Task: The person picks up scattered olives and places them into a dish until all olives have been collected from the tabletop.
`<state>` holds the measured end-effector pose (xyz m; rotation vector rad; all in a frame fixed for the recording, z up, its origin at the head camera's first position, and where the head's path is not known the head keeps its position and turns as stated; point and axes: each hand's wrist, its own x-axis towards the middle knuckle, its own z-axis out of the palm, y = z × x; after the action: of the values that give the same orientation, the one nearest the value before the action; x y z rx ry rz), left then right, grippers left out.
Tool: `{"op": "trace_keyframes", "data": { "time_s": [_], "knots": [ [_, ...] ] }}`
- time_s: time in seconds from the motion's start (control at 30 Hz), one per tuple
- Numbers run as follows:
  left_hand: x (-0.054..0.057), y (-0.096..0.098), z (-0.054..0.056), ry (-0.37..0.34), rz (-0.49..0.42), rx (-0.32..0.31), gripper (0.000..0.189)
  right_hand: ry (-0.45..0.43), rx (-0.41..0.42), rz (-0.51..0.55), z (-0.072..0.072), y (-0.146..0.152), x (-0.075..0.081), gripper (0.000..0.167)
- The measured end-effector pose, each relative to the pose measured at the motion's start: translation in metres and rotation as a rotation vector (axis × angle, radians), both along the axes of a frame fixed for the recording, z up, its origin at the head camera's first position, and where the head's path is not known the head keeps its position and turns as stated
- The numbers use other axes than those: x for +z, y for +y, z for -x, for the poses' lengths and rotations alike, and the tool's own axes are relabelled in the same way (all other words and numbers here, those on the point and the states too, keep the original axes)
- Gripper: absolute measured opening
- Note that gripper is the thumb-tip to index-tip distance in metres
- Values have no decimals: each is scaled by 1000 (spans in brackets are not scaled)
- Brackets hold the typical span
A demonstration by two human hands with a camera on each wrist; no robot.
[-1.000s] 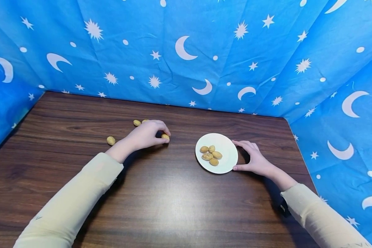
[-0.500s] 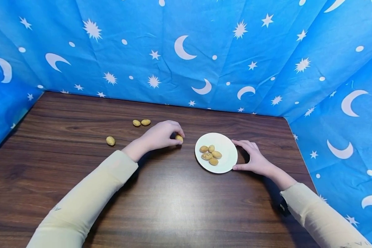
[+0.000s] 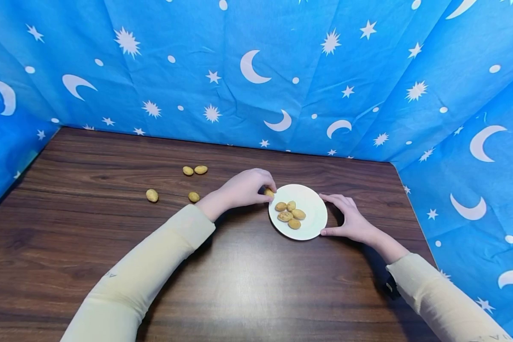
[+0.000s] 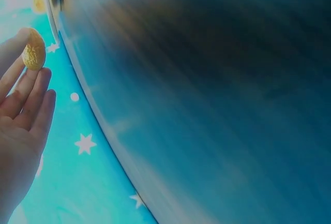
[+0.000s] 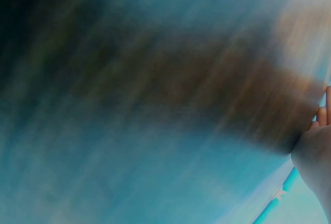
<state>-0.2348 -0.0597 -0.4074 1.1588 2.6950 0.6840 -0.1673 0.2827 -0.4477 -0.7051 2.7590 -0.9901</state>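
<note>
My left hand pinches a small wrinkled yellow-brown oval, like a nut or dried fruit, between thumb and fingertips. In the head view that hand is at the left rim of a round white plate. Several similar ovals lie together on the plate's left half, among them one oval. At the opposite rim, my right hand holds the plate, thumb at the lower side and fingers at the upper side. Only part of the right hand shows in the right wrist view.
More ovals lie on the dark wooden table: a pair side by side at the back, including one oval, one oval farther left, and one oval near the left wrist. A blue curtain borders the table behind and at the sides.
My left hand has carried the oval rightward across the table to the plate's rim, uncovering the ovals behind its wrist. My right hand and the plate have stayed where they were.
</note>
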Motion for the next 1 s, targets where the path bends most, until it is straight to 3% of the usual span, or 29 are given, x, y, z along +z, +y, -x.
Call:
{"op": "trace_keyframes", "data": {
  "time_s": [0.47, 1.0],
  "knots": [
    [1, 33, 0, 9, 20, -45, 17, -3, -1, -6, 0, 0, 0, 94],
    [-7, 42, 3, -11, 54, -51, 18, -3, 1, -8, -1, -1, 1, 94]
  ]
}}
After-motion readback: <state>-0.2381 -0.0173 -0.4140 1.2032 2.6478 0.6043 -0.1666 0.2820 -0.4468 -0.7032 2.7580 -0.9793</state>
